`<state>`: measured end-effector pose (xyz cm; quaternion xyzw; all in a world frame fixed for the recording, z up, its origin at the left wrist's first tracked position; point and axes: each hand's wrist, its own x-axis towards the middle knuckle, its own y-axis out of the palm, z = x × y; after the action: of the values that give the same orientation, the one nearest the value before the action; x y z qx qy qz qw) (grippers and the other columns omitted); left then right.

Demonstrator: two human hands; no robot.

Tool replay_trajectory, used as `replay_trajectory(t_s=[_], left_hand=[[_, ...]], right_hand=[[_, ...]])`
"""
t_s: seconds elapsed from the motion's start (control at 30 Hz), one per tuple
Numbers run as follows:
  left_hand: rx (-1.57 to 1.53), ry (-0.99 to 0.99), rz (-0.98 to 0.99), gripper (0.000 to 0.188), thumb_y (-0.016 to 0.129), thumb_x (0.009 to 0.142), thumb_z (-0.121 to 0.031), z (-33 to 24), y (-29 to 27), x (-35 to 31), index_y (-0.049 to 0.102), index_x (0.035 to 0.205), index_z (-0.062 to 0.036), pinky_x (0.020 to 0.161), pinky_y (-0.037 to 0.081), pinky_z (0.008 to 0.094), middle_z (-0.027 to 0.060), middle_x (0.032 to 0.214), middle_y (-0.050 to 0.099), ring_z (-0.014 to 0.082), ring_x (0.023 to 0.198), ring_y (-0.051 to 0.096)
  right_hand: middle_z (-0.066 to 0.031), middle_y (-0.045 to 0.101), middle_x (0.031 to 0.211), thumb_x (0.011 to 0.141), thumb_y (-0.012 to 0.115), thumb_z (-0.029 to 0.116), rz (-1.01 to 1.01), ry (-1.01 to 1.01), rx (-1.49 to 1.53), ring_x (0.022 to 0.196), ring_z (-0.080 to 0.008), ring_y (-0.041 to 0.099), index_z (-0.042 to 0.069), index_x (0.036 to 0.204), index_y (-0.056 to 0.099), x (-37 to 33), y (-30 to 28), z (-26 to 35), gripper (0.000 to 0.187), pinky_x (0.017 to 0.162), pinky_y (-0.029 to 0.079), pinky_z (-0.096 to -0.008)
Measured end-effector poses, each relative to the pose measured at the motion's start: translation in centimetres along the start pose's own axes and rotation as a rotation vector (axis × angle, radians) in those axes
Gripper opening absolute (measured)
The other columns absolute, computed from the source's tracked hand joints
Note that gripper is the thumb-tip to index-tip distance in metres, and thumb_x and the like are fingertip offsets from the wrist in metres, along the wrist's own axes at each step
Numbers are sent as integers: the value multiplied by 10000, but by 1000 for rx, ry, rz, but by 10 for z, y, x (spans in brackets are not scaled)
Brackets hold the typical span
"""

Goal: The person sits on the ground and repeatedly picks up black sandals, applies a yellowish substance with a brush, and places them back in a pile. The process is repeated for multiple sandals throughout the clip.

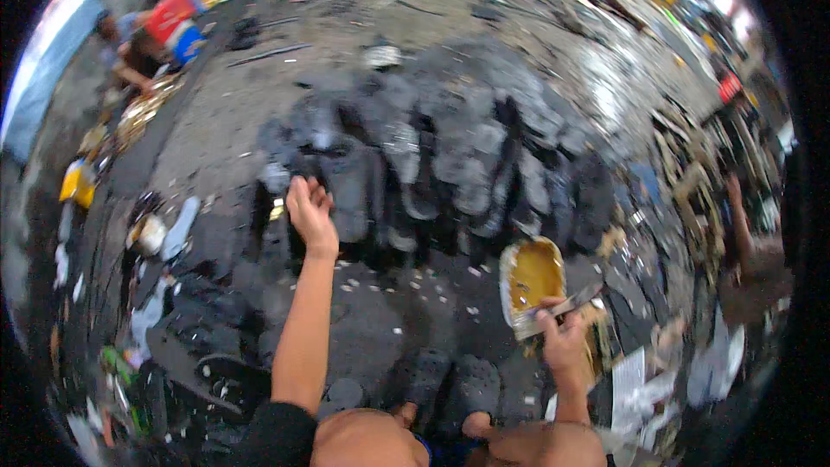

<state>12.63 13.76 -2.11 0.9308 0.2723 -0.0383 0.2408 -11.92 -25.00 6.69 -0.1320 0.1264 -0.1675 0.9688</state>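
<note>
The dark, littered floor takes up most of the view, and across its middle spreads a heap of dark grey soles, the near ones standing out in a rough row. They lie close together, so lifting one could drag or topple its neighbours.

To the right of that row, on the near side, sits a shallow container with a pale rim and an amber filling. It seems fairly light; a knock from the wrist or a hard push on its near edge could tip it and spill the filling onto the floor.

The left hand is open, fingers loosely bent, with nothing visible in it, over the left end of the row beside a broad grey sole. Blur hides whether the fingertips touch anything.

The right hand grips a slim, brush-like tool across the container's near edge. Held that loosely, it might slip in, or drip if overloaded; whether its left end is wet cannot be told.

Smallest are the pale scraps strewn between row and feet, which could cling to anything sticky that falls there.
</note>
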Motion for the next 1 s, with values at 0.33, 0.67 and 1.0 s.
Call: replay_trajectory(t_s=[0.33,0.67,1.0], left_hand=[[984,-195,921,465,686,887,-258,157,95,-235,625,1249,28,798,552,363,160,1055,721,222,944,696],[752,-279,691,484,640,878,-80,144,20,-262,575,1351,-6,660,525,263,80,1067,724,102,782,649],[696,-357,587,464,628,917,-68,98,-23,-254,561,1375,-43,626,511,239,20,1021,712,73,768,626]], right_hand=[[-74,659,1177,822,635,53,38,433,30,1022,-167,614,-23,1373,548,3,-57,-101,564,916,475,-310],[-57,696,1078,793,637,35,123,429,111,945,-144,631,15,1378,569,-15,-43,-102,589,883,495,-289],[-64,704,1037,805,634,81,326,328,15,890,-130,625,24,1360,588,-9,-3,-99,559,816,497,-286]])
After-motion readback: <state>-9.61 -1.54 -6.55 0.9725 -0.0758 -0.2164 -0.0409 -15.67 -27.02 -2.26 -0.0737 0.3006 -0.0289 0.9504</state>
